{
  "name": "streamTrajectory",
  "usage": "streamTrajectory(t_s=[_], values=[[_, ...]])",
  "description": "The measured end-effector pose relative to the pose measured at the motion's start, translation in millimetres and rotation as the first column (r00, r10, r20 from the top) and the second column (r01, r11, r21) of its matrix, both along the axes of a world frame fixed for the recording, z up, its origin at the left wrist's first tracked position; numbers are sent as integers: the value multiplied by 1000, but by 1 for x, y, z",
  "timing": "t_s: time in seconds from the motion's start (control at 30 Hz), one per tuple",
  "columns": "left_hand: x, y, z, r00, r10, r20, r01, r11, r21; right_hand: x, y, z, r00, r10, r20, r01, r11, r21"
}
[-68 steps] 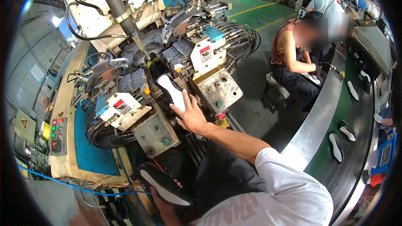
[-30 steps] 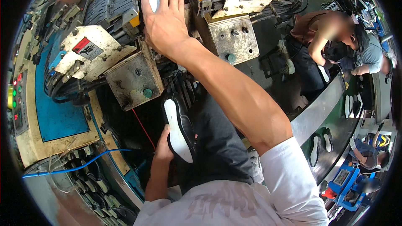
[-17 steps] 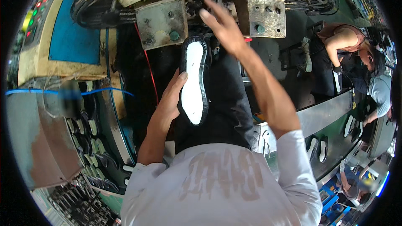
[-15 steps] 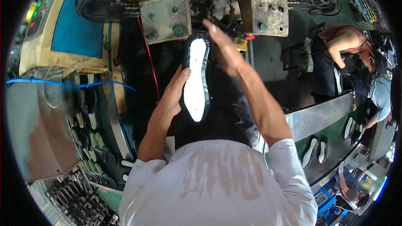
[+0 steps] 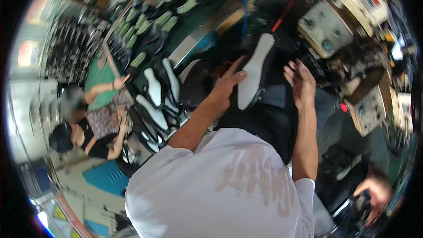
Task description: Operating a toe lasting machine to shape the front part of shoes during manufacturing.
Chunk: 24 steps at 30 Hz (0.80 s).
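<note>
A black shoe upper with a long white sole board (image 5: 256, 72) facing up is in my left hand (image 5: 224, 89). The thumb lies at the board's edge, and the other fingers go behind the shoe, partly hidden. To its right, my right hand (image 5: 304, 83) is raised and empty, its fingers apart and slightly bent. It stands clear of the shoe, below a machine's control box (image 5: 325, 26) with a green button.
Several shoes with white soles (image 5: 153, 87) lie on a rack at my left. Beyond them are rows of shoes with pale green soles (image 5: 143, 24). A co-worker (image 5: 105, 128) is at the left, another (image 5: 376, 189) at the lower right. A second control box (image 5: 370, 110) stands at the right.
My view has swung left, bringing the shoe rack and a co-worker into sight. My right hand has moved away from the shoe; my left hand still holds it, now tilted.
</note>
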<state>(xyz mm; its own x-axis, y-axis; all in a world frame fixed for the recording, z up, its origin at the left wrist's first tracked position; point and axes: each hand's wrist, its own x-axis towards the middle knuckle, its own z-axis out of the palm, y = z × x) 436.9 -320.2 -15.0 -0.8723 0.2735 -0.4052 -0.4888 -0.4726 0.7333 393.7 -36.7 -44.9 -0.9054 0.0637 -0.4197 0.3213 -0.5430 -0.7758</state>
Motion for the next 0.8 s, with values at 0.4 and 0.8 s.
streamTrajectory(t_s=[0.4,0.8], values=[[177,-262,42,503,782,-367,-742,173,-648,39,92,-146,978,-32,208,44,998,-52],[299,-345,-31,572,774,-272,-330,-87,-940,40,111,-179,975,-39,219,64,992,-108]])
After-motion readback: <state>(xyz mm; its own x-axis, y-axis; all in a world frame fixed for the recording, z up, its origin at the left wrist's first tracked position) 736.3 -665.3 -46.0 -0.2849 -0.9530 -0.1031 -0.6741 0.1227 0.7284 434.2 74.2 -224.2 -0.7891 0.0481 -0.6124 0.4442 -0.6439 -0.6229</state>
